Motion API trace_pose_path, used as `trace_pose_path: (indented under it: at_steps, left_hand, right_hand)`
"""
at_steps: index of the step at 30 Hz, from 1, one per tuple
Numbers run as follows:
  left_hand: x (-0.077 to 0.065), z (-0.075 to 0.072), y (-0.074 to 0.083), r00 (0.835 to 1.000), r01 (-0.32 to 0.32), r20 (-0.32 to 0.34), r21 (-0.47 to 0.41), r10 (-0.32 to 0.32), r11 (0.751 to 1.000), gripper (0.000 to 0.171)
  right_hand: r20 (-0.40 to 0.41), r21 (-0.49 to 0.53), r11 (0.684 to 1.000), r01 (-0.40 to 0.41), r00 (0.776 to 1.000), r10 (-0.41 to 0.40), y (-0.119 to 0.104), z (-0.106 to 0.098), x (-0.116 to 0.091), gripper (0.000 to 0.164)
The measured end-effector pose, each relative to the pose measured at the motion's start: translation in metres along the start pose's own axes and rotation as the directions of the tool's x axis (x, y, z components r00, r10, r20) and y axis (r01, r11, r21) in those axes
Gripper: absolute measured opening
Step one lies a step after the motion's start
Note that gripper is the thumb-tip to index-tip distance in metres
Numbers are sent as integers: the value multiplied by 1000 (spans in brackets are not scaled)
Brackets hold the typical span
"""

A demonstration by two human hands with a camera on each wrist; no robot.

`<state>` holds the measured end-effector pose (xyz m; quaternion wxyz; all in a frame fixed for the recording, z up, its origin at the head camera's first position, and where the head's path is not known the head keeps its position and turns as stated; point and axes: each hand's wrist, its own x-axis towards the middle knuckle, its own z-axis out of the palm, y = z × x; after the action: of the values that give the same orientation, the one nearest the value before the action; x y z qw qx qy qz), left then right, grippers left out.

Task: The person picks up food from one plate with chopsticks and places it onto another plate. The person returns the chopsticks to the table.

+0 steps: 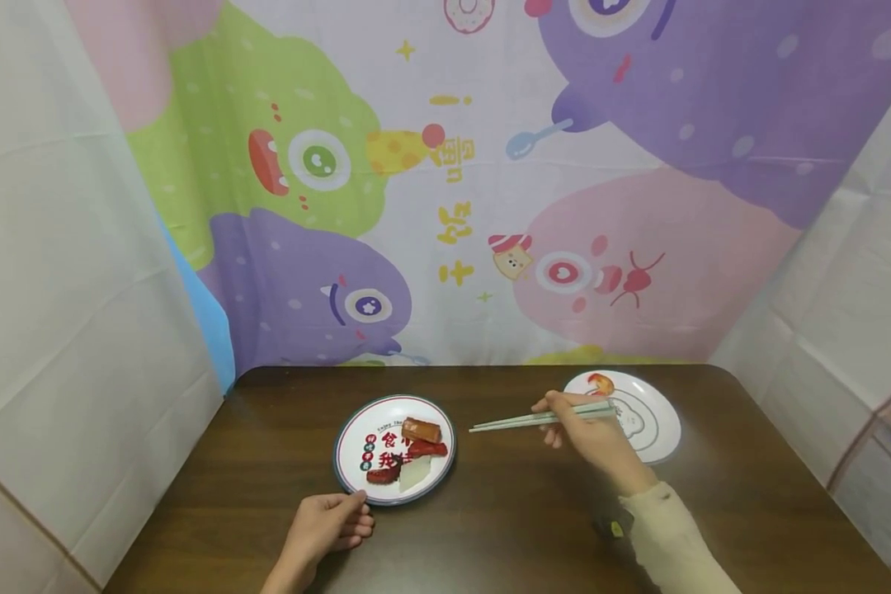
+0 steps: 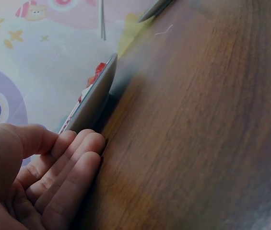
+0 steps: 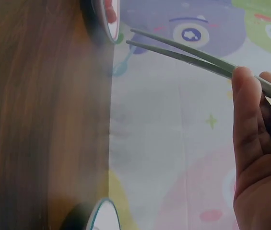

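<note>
My left hand [image 1: 325,525] pinches the near rim of a round white plate [image 1: 351,441] with a dark green edge and red lettering. In the left wrist view, thumb and forefinger meet at the plate's edge [image 2: 93,106], with the other fingers beneath it. On this plate lie a brown block [image 1: 421,429], a red piece [image 1: 428,448], a pale flat piece [image 1: 415,473] and a dark red piece [image 1: 383,476]. My right hand [image 1: 592,436] grips pale green chopsticks [image 1: 511,421]. Their tips point left, just right of the plate, slightly apart with nothing between them.
Behind my right hand stands a white oval plate [image 1: 667,412] with a line drawing and an orange-red piece [image 1: 602,384]. A small dark object [image 1: 607,526] lies beside my right sleeve. A printed cloth [image 1: 475,330] hangs at the brown table's [image 1: 267,445] far edge.
</note>
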<state>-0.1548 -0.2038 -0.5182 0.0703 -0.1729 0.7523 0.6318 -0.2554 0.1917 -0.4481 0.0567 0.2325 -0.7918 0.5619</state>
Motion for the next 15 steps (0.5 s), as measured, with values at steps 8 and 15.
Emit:
trace_pose_path:
  at_steps: [8,15]
  left_hand:
    - [0,0,1,1000,-13,0,18,13,1000,36]
    - [-1,-1,1,1000,-12,2,21,12,1000,36]
  right_hand:
    - [8,31,999,40,999,-40,6,-23,-6,31]
    - [-46,-68,998,-12,999,9,11,-48,-16,27]
